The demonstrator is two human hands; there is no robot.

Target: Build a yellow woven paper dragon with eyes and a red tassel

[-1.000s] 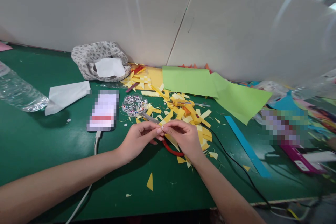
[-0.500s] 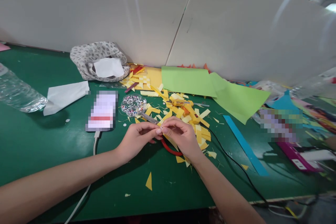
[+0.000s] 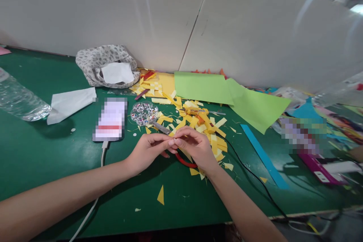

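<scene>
My left hand (image 3: pixel 149 150) and my right hand (image 3: pixel 195 147) meet fingertip to fingertip over the green table (image 3: pixel 42 151). Both pinch something tiny that I cannot make out. Red-handled scissors (image 3: pixel 184 160) lie under my right hand, their metal blades (image 3: pixel 161 127) pointing up left. Behind the fingers lies a heap of yellow paper strips (image 3: pixel 198 123). A round clear dish of small googly eyes (image 3: pixel 144 112) sits just beyond my left hand.
A phone (image 3: pixel 110 119) on a white cable (image 3: pixel 90 208) lies left of the dish. A water bottle (image 3: pixel 19 100), white tissue (image 3: pixel 70 104), patterned pouch (image 3: pixel 106 64), green sheets (image 3: pixel 227 92), blue strip (image 3: pixel 263 157) and black cable (image 3: pixel 255 181) surround the work spot.
Both hands stay pinched together and have shifted only very slightly towards me. Nothing else has moved.
</scene>
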